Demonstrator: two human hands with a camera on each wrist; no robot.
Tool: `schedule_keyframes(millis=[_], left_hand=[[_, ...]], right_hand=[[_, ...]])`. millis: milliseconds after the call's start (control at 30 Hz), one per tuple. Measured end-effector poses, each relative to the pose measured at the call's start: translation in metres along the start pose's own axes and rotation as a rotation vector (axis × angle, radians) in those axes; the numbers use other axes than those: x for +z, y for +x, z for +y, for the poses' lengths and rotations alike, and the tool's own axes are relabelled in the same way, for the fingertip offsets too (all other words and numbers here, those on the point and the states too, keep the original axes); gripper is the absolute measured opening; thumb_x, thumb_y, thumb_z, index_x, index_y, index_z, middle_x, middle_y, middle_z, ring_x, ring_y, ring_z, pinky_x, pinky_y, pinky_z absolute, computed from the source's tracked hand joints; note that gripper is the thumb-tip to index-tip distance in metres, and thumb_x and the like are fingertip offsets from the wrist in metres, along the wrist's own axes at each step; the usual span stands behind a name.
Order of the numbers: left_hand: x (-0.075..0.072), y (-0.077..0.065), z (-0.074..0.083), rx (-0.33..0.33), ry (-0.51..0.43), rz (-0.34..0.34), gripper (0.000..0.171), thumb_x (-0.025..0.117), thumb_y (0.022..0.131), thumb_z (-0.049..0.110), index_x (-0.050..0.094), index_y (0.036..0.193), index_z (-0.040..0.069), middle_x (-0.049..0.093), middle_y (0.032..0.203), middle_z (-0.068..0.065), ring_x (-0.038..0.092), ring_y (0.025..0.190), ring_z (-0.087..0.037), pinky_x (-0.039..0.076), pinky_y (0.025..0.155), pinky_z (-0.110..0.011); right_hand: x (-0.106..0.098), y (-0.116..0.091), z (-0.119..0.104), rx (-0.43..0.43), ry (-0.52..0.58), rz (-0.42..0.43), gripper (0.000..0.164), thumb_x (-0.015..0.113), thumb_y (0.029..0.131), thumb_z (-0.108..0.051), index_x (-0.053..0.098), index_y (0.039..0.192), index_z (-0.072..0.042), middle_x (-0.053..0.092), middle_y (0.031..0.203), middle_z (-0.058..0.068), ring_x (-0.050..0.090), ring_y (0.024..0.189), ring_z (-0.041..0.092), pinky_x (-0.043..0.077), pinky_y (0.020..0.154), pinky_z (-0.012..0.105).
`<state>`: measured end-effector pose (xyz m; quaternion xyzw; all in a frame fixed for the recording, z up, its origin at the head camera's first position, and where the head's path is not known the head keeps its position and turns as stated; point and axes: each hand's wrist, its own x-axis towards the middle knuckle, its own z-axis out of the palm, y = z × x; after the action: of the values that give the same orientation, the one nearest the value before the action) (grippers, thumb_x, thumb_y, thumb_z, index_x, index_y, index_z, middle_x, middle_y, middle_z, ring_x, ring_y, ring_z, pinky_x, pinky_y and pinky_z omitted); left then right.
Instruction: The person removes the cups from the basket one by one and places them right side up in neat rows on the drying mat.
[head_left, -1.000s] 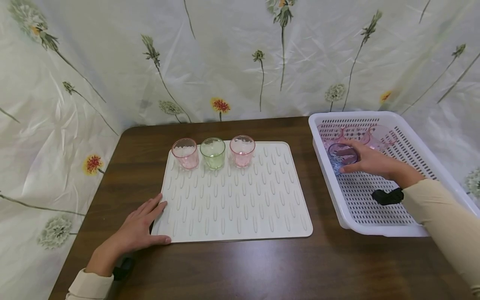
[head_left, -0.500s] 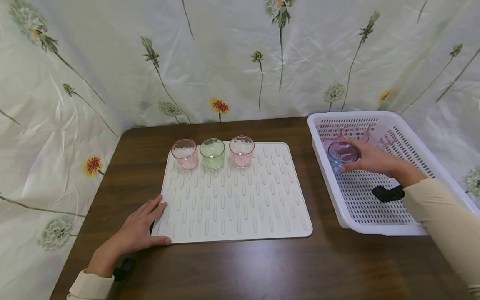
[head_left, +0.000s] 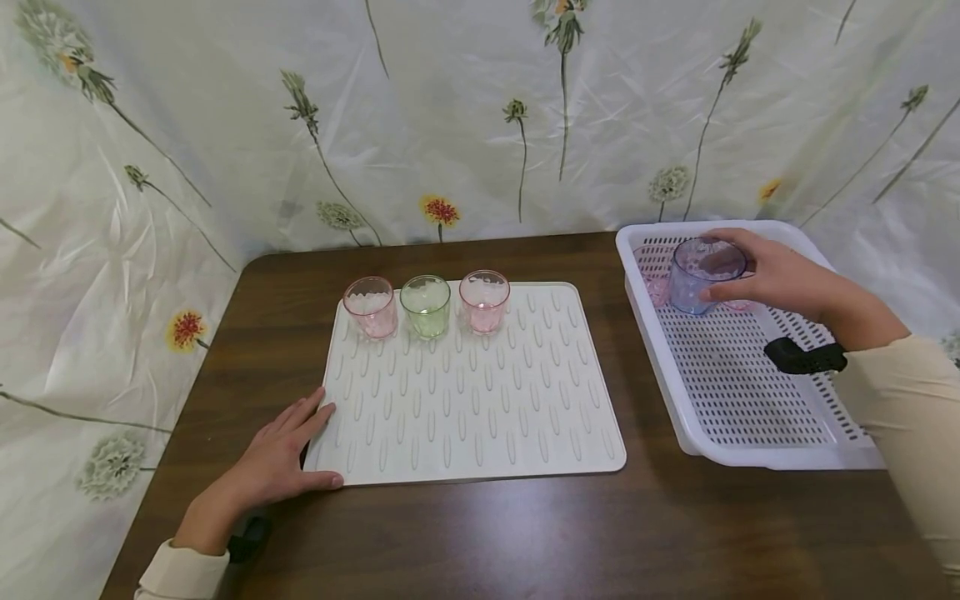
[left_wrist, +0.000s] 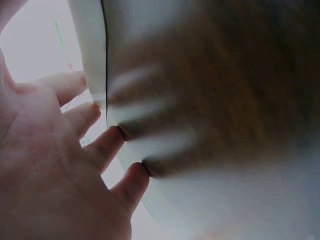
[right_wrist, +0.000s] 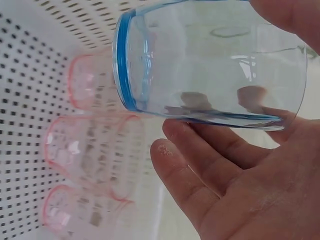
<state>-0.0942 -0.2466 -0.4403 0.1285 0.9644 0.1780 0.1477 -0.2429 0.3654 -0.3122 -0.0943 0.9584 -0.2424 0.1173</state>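
Note:
My right hand (head_left: 802,283) grips a clear blue drinking glass (head_left: 690,287) between thumb and fingers, near its rim, over the back of the white basket (head_left: 675,408). In the right wrist view the glass (right_wrist: 215,65) stands off the basket floor, above three pink glasses (right_wrist: 82,150) lined up inside. The left hand (head_left: 273,458), fingers spread and straight, rests at the left edge of a white ribbed mat (head_left: 465,417). Its fingertips touch the table beside that edge in the left wrist view, and the thumb lies at the mat's front corner.
Along the mat's back edge stand a pink glass (head_left: 372,312), a green glass (head_left: 426,312) and another pink glass (head_left: 484,308), all upright. The basket has a raised rim right of the mat on the brown table (head_left: 465,533). A floral curtain (head_left: 465,125) hangs behind.
The right hand has lifted the blue glass up from the basket floor and moved it slightly back and right. The left hand and the glasses on the mat have not moved.

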Motion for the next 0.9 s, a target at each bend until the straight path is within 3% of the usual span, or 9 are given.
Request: schedule_keyframes(millis=[133,333,500,567,633,833,900], left_hand=[[0.000,0.000,0.000,0.003,-0.004,0.001,0.103,0.077,0.074,0.061,0.037,0.153,0.008,0.018,0.165,-0.019,0.022,0.147,-0.049,0.025,0.109,-0.074],[0.000,-0.001,0.000,0.008,0.000,0.010,0.103,0.078,0.074,0.060,0.037,0.153,0.008,0.019,0.165,-0.019,0.023,0.147,-0.049,0.025,0.109,-0.074],[0.001,-0.001,0.000,0.012,-0.002,0.013,0.103,0.078,0.074,0.060,0.037,0.152,0.007,0.019,0.165,-0.020,0.023,0.147,-0.049,0.026,0.109,-0.074],[0.001,-0.001,0.000,0.010,-0.003,0.013,0.103,0.078,0.073,0.060,0.037,0.152,0.007,0.019,0.165,-0.019,0.023,0.147,-0.049,0.026,0.109,-0.074],[0.001,-0.001,0.000,0.007,-0.002,0.013,0.103,0.078,0.073,0.060,0.037,0.153,0.008,0.019,0.165,-0.019,0.023,0.147,-0.049,0.025,0.109,-0.074],[0.001,0.000,-0.001,0.007,0.004,0.013,0.103,0.077,0.074,0.060,0.037,0.153,0.008,0.019,0.165,-0.019,0.023,0.147,-0.049,0.025,0.109,-0.074],[0.001,0.000,-0.001,0.008,0.004,0.013,0.103,0.077,0.074,0.061,0.037,0.153,0.008,0.019,0.165,-0.019,0.023,0.147,-0.049,0.026,0.109,-0.074]], right_hand=[[-0.007,0.000,-0.004,0.007,0.040,0.019,0.086,0.073,0.090,-0.034,0.022,0.156,-0.012,0.050,0.142,0.027,0.053,0.121,0.036,0.041,0.071,0.007],[-0.008,0.007,-0.012,0.001,0.124,0.036,0.084,0.070,0.092,-0.037,0.021,0.157,-0.017,0.045,0.149,0.021,0.051,0.125,0.032,0.043,0.073,0.007],[-0.007,0.018,-0.022,-0.037,0.197,0.068,0.083,0.070,0.092,-0.036,0.021,0.157,-0.017,0.046,0.150,0.017,0.055,0.108,-0.002,0.046,0.076,0.007],[-0.006,0.022,-0.026,-0.052,0.225,0.087,0.083,0.070,0.092,-0.035,0.021,0.157,-0.018,0.046,0.149,0.018,0.052,0.104,-0.009,0.046,0.076,0.007],[-0.004,0.027,-0.032,-0.062,0.250,0.120,0.083,0.070,0.092,-0.034,0.021,0.158,-0.020,0.046,0.150,0.018,0.054,0.108,-0.004,0.046,0.076,0.007],[0.004,0.045,-0.052,-0.061,0.287,0.190,0.086,0.071,0.091,-0.037,0.020,0.158,-0.024,0.045,0.153,0.017,0.050,0.133,0.030,0.047,0.080,0.009],[0.006,0.050,-0.059,-0.068,0.299,0.190,0.086,0.072,0.090,-0.036,0.021,0.158,-0.023,0.046,0.153,0.017,0.049,0.134,0.033,0.048,0.081,0.009]])
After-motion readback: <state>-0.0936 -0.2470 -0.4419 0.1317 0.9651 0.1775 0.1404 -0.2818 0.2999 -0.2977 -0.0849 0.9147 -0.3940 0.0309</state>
